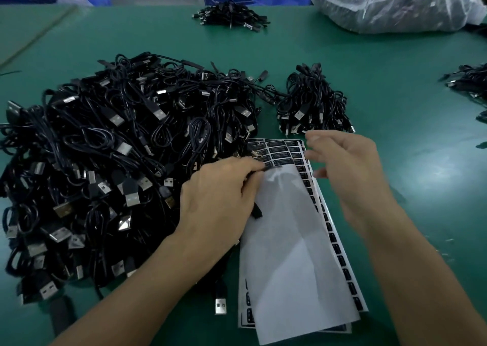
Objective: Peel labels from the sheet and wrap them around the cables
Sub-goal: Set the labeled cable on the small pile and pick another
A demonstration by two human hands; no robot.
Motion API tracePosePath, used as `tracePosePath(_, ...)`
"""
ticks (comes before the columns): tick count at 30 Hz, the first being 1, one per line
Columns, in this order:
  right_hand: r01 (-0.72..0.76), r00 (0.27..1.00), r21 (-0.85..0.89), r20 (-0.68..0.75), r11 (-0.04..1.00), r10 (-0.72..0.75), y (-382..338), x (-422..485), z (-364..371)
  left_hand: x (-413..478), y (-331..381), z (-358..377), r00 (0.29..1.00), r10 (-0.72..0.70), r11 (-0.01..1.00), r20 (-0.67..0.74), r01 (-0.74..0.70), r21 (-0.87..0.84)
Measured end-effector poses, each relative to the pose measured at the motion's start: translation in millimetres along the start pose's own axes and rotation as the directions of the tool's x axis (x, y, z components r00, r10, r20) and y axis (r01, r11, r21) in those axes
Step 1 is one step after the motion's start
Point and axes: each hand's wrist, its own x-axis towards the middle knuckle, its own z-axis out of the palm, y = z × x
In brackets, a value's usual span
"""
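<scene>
Two hands over the label sheet (297, 242): my left hand (218, 203) is pinching a black cable (256, 210) against it. My right hand (347, 169) is hovering blurry, fingers loosely spread, gripping nothing I can make out.

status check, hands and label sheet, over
Left hand pinching black cable over white label sheet. Right hand open, blurred. Nothing blocking.

Blurred by motion: bare right hand (340, 166), grip unreadable. Too small to read: print on black rectangular labels (279, 151). Cut off rightward: black cable heap (469, 78).
</scene>
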Motion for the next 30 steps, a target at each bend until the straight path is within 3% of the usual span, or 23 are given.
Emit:
tracePosePath(6, -0.21, 0.976, 0.276, 0.115, 0.938, 0.184, -5.4, 0.3, -2.7, -1.0, 2.6, -0.3, 0.994, 0.012, 0.985, 0.107, -0.03, 0.173)
tracePosePath(11, -0.302, 0.951, 0.342, 0.166, 0.89, 0.259, -3.9, 3.6, -4.8, 1.5, 1.0, -1.9, 0.984, 0.015, 0.969, 0.18, -0.058, 0.24)
tracePosePath(14, -0.267, 0.938, 0.15, 0.267, 0.952, 0.221, -0.1, 3.3, -1.0, 1.9, 2.0, -3.3, 0.984, 0.025, 0.967, 0.177, -0.069, 0.246)
tracePosePath(17, -0.015, 0.982, -0.194, 0.18, 0.981, 0.051, 9.1, 2.1, 4.5, 0.9, 1.9, -3.2, 0.986, 0.05, 0.969, 0.162, -0.087, 0.232)
tracePosePath(19, 0.085, 0.983, -0.291, 0.178, 0.953, -0.034, 13.0, 1.1, 5.5, 0.5, 1.2, -2.4, 0.989, 0.052, 0.978, 0.136, -0.078, 0.194)
tracePosePath(24, 0.043, 0.969, -0.239, 0.248, 0.97, 0.018, 9.4, 1.7, -1.5, 3.2, 0.6, -2.1, 0.998, 0.008, 1.0, 0.062, -0.008, 0.009)
tracePosePath(30, -0.086, 0.922, -0.194, 0.357, 0.977, 0.152, 7.9, 6.0, -10.3, 4.5, 0.5, -5.9, 0.994, 0.013, 1.0, 0.11, -0.013, 0.008)
